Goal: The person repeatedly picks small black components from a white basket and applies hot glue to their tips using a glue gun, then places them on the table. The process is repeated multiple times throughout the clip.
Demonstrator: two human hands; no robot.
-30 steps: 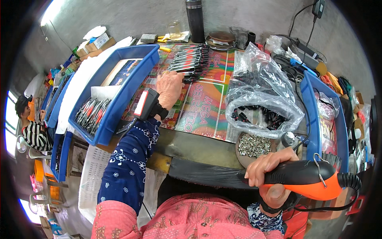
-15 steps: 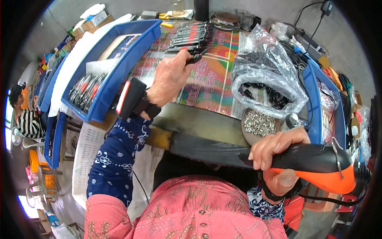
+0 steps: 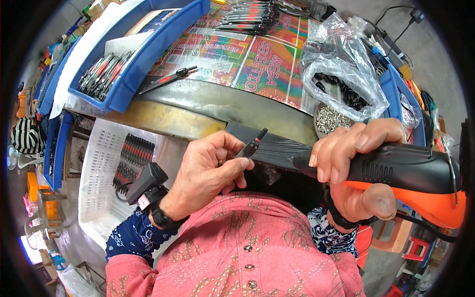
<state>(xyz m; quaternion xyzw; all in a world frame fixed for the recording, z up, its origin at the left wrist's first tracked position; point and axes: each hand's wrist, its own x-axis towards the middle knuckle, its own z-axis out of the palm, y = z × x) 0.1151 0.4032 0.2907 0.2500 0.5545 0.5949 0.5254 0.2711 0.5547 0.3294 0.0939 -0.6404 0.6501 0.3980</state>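
Note:
My left hand (image 3: 208, 168) pinches a slim black-and-red tool (image 3: 253, 146) between thumb and fingers, close to my chest; its lower part is hidden by the fingers. In my right hand (image 3: 351, 158) is a corded black-and-orange electric screwdriver (image 3: 391, 171), its nose pointing left toward the pinched tool, with a gap between. A similar black-and-red tool (image 3: 170, 79) with a pointed end lies alone near the table's front edge. Farther back, a row of such tools (image 3: 250, 15) rests on a colourful printed sheet (image 3: 222, 54).
A blue bin (image 3: 131, 91) at left holds many slim tools. Below it, a white crate (image 3: 94, 190) contains rows of black-and-red tools. At right are a bowl of small metal parts (image 3: 331, 120), a clear bag (image 3: 341, 59) of black parts and another blue bin (image 3: 393, 94).
My left hand has come back from the row of tools to my chest with one in its fingers. The screwdriver's nose has shifted slightly up and left. The white crate's contents now show.

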